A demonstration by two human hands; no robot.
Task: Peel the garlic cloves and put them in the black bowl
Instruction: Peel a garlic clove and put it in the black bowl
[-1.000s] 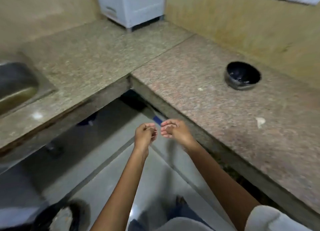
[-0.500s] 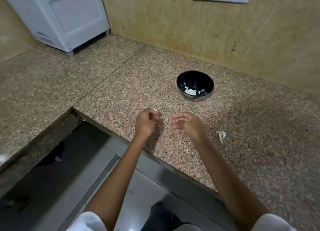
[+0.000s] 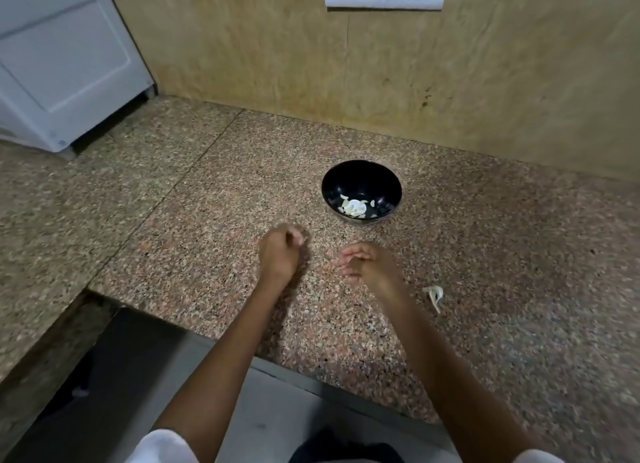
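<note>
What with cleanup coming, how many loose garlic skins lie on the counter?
1: the garlic skin lies on the counter, right of the right hand; smaller scraps may escape notice.

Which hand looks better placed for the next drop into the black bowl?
Left, probably: the left hand has fingers curled as if pinching something small, though blur hides it. The right hand sits nearer the black bowl, but its fingers look loose and empty.
</note>
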